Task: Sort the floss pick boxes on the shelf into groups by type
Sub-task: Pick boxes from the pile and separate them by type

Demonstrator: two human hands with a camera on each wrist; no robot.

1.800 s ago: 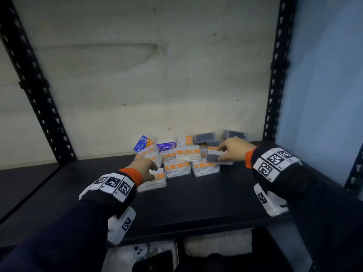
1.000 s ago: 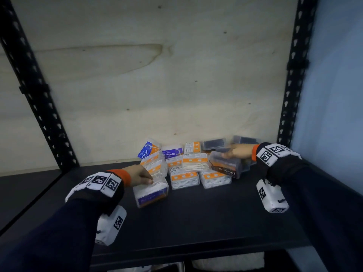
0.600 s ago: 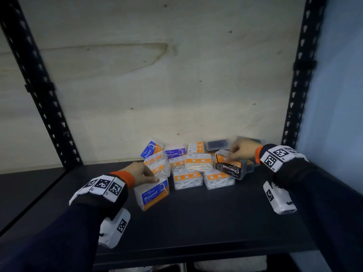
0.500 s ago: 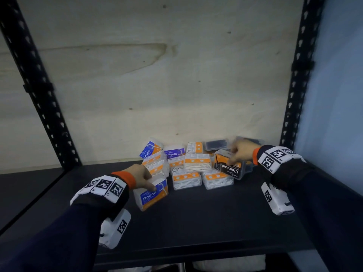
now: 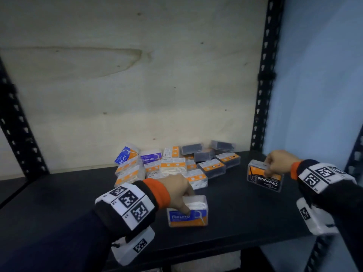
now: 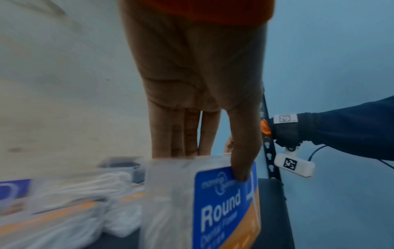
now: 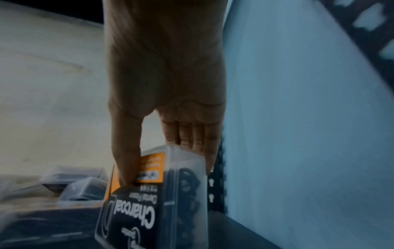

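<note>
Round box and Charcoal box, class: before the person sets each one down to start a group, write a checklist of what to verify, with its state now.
1. Left hand grips the Round box: ok.
2. Right hand grips the Charcoal box: ok.
3. Both boxes are clear of the mixed pile: ok.
4. Bare shelf lies beside each box: ok.
5. Labels readable, types confirmed: ok.
6. Box lids latched: cannot tell.

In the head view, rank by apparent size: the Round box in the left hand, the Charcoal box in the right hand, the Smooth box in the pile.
1-2. Round box and Charcoal box: too alike to rank.
3. Smooth box: smallest, but farthest away, so true size is unsure.
</note>
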